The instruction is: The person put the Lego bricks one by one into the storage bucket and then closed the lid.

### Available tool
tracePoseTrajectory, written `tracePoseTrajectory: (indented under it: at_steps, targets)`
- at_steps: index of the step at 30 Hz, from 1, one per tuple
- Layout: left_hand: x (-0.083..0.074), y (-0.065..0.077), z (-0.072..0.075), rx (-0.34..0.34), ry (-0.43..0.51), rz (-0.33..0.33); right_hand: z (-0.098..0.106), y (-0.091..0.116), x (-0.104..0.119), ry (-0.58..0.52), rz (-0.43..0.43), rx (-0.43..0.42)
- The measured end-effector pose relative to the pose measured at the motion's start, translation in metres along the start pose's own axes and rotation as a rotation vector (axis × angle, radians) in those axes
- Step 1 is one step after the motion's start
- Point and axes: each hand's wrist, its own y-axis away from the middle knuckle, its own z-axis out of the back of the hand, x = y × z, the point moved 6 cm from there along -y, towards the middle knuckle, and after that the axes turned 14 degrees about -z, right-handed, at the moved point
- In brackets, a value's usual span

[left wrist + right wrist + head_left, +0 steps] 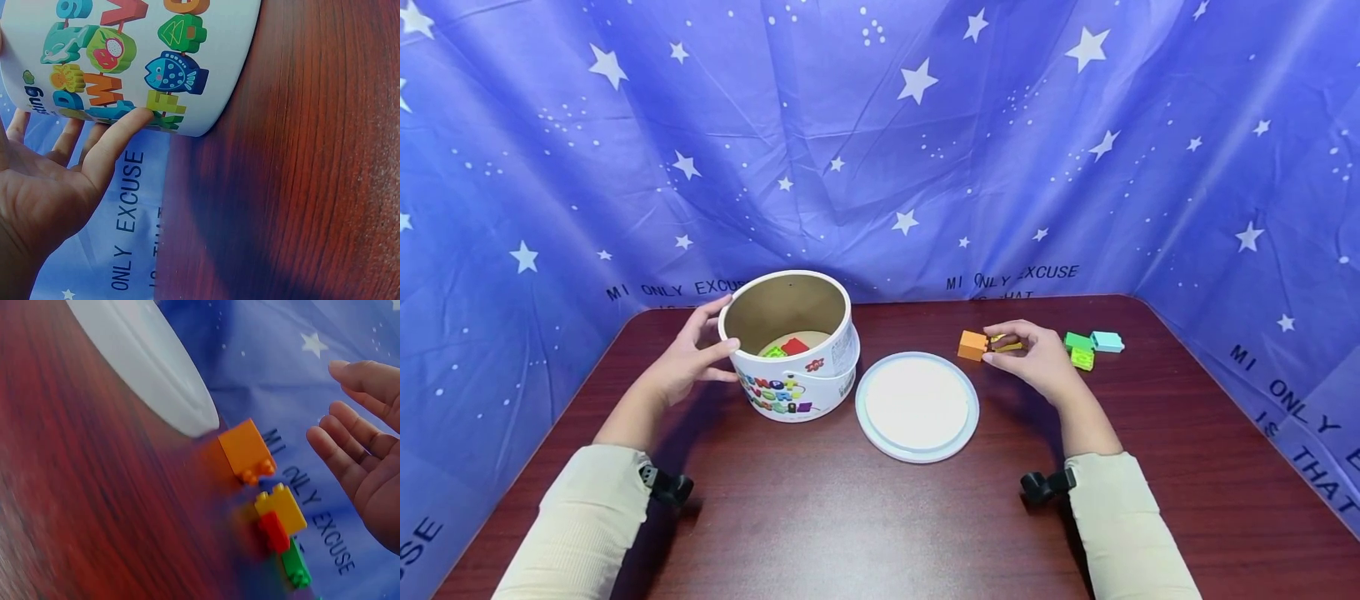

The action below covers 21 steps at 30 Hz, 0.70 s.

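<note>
My left hand [683, 360] touches the left side of a white, printed bucket [793, 392], its fingers spread along the wall in the left wrist view. Inside the bucket lie a red block [794, 346] and a lime green block [774, 352]. On the right, my right hand [1037, 360] hovers at the toy blocks, holding nothing, with fingers and thumb apart. Closest to its fingertips is an orange block [972, 345]. A yellow block [286, 509], partly hidden by that hand in the head view, and a red block [274, 532] appear in the right wrist view.
A round white lid [917, 406] lies flat between the bucket and the right hand. Beyond the right hand sit a green block [1078, 341], a lime block [1082, 359] and a turquoise block [1107, 342]. A blue starry curtain [880, 167] hangs behind the dark red table [880, 517].
</note>
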Motion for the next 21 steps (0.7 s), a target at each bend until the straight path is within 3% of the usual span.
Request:
tracePoseTrajectory:
  at_steps: [11,21]
  targets:
    - [0.002,-0.001,-0.001,0.003,0.004,-0.003,0.028,-0.002,-0.035,0.029,-0.118,-0.082]
    - [0.004,-0.002,0.002,0.004,0.004,-0.010,0.036,-0.005,-0.061,-0.021,-0.174,-0.074]
